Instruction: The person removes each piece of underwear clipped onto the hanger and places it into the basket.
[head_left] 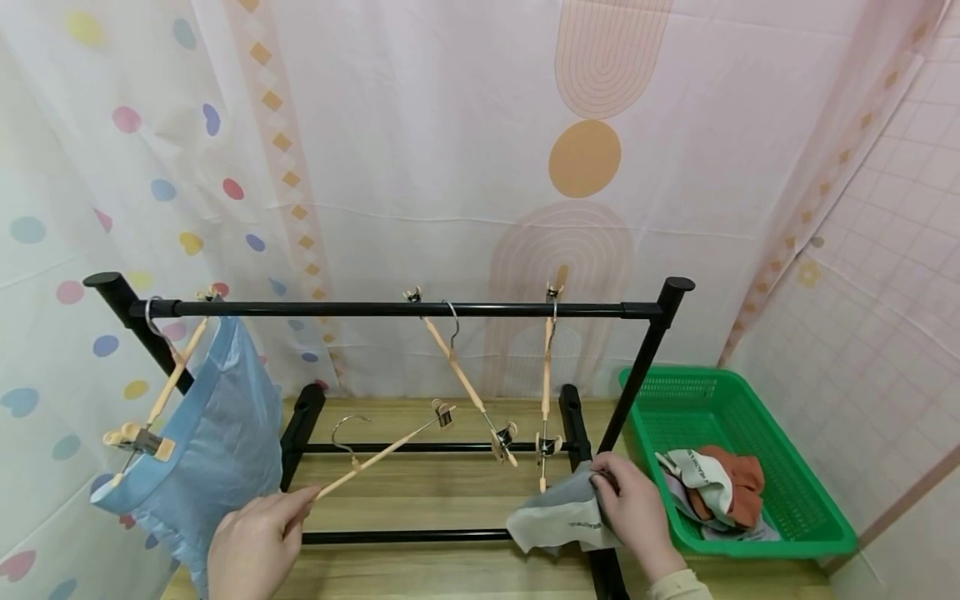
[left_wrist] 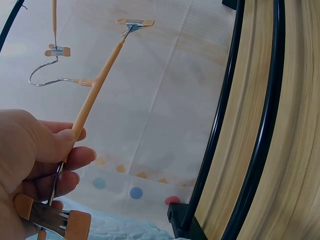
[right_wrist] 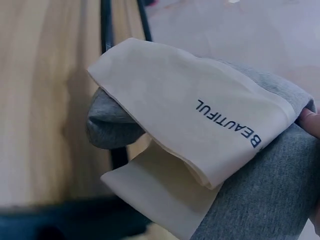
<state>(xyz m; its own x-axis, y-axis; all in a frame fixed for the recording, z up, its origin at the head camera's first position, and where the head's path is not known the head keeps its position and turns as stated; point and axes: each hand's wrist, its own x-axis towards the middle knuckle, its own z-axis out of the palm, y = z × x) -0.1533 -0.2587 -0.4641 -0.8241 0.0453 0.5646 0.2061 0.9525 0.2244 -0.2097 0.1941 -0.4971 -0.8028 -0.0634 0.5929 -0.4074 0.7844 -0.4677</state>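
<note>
My left hand (head_left: 255, 542) pinches the wooden bar of a clip hanger (head_left: 378, 456) near one end. In the left wrist view, the hanger's metal hook points left; one clip (left_wrist: 52, 218) hangs by my fingers, the other is at the far end. My right hand (head_left: 633, 512) grips grey underpants (head_left: 562, 517) by one side. Their wide cream waistband (right_wrist: 195, 110) is folded over and lettered BEAUTIFUL. Blue cloth shorts or a skirt (head_left: 217, 417) hang from a clip hanger (head_left: 176, 375) at the rack's left end.
A black rack (head_left: 360, 309) stands across the wood-grain surface (head_left: 405, 500). Two bare clip hangers, one mid-bar (head_left: 457, 367) and one farther right (head_left: 547, 367), hang from it. A green basket (head_left: 813, 492) at right holds folded clothes (head_left: 738, 487). Printed curtains (head_left: 420, 167) hang behind.
</note>
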